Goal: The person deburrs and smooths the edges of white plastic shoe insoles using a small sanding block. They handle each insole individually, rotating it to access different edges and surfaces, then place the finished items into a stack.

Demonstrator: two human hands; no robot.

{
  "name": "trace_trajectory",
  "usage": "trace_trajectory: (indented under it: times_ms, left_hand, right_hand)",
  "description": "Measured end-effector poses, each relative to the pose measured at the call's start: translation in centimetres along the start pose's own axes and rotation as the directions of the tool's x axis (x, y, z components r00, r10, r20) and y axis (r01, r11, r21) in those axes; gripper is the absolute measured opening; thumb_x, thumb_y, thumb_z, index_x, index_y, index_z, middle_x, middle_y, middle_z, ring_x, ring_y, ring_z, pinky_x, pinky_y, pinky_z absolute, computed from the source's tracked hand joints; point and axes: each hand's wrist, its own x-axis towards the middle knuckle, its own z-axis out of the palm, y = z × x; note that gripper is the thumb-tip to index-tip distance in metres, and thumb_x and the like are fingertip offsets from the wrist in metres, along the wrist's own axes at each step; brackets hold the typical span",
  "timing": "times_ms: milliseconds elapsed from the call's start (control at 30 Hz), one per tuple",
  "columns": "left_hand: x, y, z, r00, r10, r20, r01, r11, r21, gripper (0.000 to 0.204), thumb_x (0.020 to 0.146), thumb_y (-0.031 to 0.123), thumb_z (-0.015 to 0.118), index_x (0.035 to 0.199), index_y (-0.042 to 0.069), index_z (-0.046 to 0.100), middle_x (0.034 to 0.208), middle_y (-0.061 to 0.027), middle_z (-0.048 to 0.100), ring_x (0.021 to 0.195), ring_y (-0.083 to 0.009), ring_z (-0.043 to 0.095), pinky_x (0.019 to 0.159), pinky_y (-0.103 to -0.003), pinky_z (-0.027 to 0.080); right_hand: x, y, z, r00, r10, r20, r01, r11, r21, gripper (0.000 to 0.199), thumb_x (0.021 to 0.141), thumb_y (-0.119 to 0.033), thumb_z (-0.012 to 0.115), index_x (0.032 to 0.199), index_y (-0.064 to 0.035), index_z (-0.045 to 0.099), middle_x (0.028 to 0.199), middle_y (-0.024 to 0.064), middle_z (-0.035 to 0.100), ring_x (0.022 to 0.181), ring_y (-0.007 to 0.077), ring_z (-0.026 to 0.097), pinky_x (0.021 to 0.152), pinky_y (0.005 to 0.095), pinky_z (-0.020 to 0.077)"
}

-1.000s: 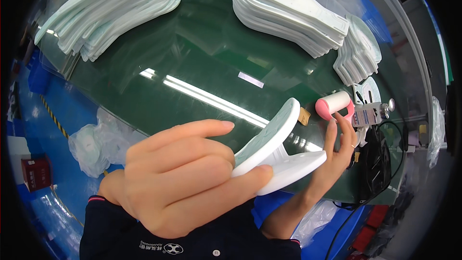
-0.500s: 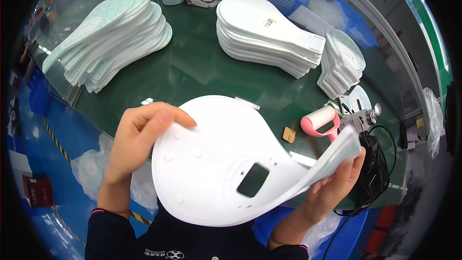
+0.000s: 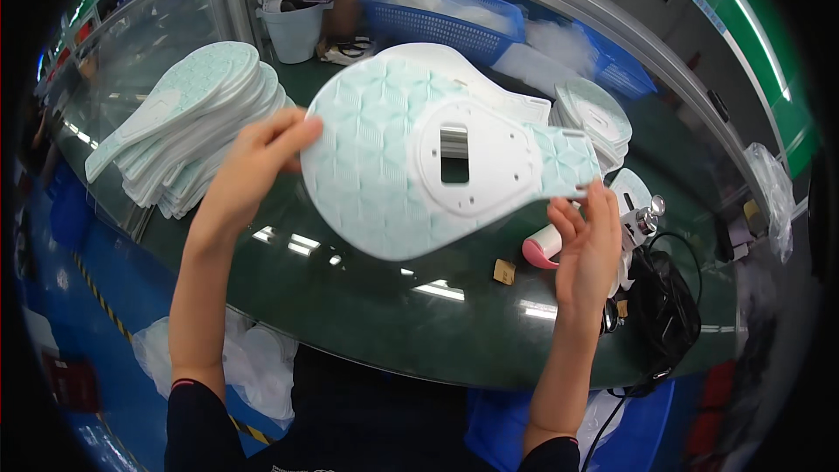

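Note:
A paddle-shaped panel (image 3: 371,157) is held up over the table, its pale green quilted face showing, with a smooth white plate and a rectangular cutout toward its narrow end. My left hand (image 3: 262,162) pinches the rim of its broad round end. At the lower edge of the narrow end, the fingers of my right hand (image 3: 590,249) are closed on it. Behind the panel, and partly hidden by it, stands a stack of white paddle-shaped panels (image 3: 516,107). Another stack of green-patterned panels (image 3: 197,114) lies at the left.
Smaller panels (image 3: 594,114) are piled at the back right. Near my right hand are a pink-handled lint roller (image 3: 539,251), a small brown card (image 3: 504,272), a metal instrument (image 3: 642,220) and a black bag (image 3: 666,306). Blue baskets (image 3: 446,22) and a pale bucket (image 3: 294,33) line the back.
The panel has turned from its smooth white side to its quilted side and moved up and away from my body. Its narrow end, bent up before, now lies straight. Both hands moved with it.

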Motion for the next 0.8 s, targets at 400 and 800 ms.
trace_trajectory:
  times_ms: [400,800]
  left_hand:
    - [14.2,-2.4,1.8,0.99,-0.125,0.061,0.113,0.979,0.168,0.065,0.081,0.043,0.044,0.125,-0.001,0.028,0.128,-0.0151,0.031,0.117,-0.0266,0.03,0.09,-0.042,0.032]
    - [20.9,-7.3,2.1,0.962,0.059,-0.265,0.046,0.927,0.373,0.03,0.074,0.021,0.055,0.09,-0.004,0.059,0.09,-0.0165,0.059,0.085,-0.0243,0.056,0.075,-0.032,0.041]
  right_hand:
    - [6.9,3.8,-0.5,0.99,-0.112,0.092,0.143,0.837,-0.529,0.035,0.083,-0.023,0.049,0.108,0.0008,0.044,0.103,0.013,0.049,0.093,0.018,0.049,0.07,0.028,0.0471]
    - [7.1,6.2,0.7,0.951,-0.178,0.254,0.309,0.596,-0.741,0.039,0.08,-0.017,0.05,0.117,-0.0048,0.044,0.127,0.0152,0.035,0.101,0.0259,0.047,0.083,0.0313,0.0388]
